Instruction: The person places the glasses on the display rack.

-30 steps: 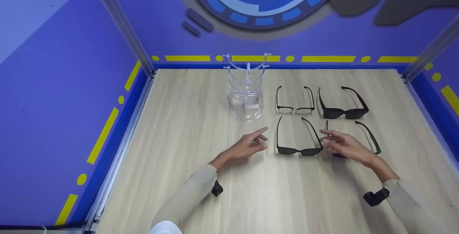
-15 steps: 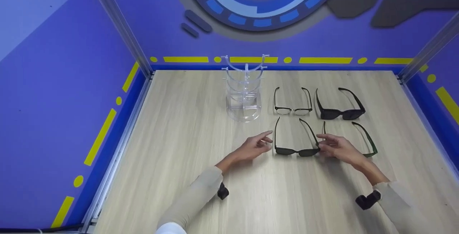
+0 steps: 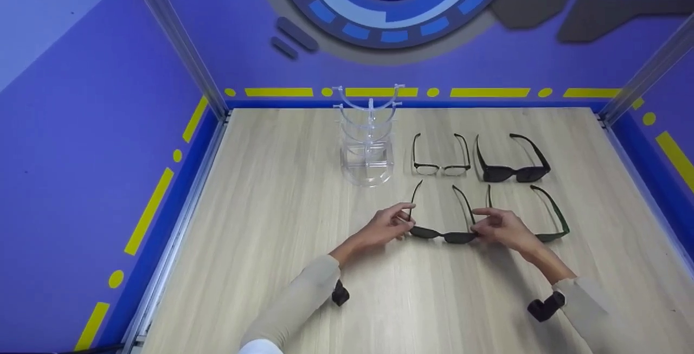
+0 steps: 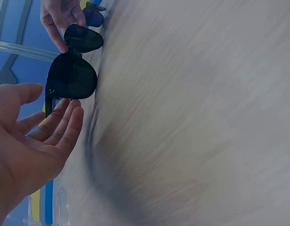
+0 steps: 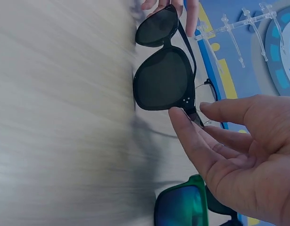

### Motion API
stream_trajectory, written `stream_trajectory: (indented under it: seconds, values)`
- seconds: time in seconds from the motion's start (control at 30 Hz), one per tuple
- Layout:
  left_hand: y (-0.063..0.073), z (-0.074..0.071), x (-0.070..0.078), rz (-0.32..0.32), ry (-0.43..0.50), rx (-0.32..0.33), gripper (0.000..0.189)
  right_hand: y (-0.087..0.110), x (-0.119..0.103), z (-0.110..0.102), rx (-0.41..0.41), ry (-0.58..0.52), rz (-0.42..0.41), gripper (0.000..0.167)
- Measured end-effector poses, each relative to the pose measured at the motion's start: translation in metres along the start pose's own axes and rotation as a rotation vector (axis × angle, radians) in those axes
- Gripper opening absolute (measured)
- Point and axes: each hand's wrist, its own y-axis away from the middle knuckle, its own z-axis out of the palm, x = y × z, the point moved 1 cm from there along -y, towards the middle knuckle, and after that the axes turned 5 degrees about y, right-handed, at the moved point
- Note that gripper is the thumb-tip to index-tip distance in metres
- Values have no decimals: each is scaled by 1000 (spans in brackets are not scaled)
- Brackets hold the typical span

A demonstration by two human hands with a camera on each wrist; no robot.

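A pair of black sunglasses with dark lenses lies with temples pointing away and front slightly tilted, in front of the body. My left hand holds it at the left hinge, thumb and fingers about the temple; in the left wrist view, the fingers are lightly bent by the lens corner. At the other hinge my right hand pinches the temple, with a fingertip against the dotted corner in the right wrist view. Green-framed sunglasses lie beside the right hand, which partly hides them; their lens looks mirrored blue-green.
Behind are clear-lens eyeglasses and thick black sunglasses, temples unfolded. A transparent display stand with several curved arms stands left of them. Purple-blue panels with metal posts enclose the wooden table at back and sides.
My left hand has moved right onto the left hinge; my right hand has shifted slightly left at the other hinge. The black sunglasses have moved a little toward the body and tilted.
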Motion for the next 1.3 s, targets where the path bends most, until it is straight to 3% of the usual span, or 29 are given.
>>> stream_trajectory:
  seconds: [0.2,0.6,0.83,1.3]
  values:
    - [3,0,0,-29,41,25,50,2,2,1,-32,-37,37,63]
    - [17,-3,-3,-43,98,94,49,4,2,0,-155,-272,33,74]
    - [24,-5,1,-69,117,108,49,8,4,4,-203,-394,32,72]
    - [42,-27,10,-69,149,163,51,-6,-12,23,-171,-491,42,66]
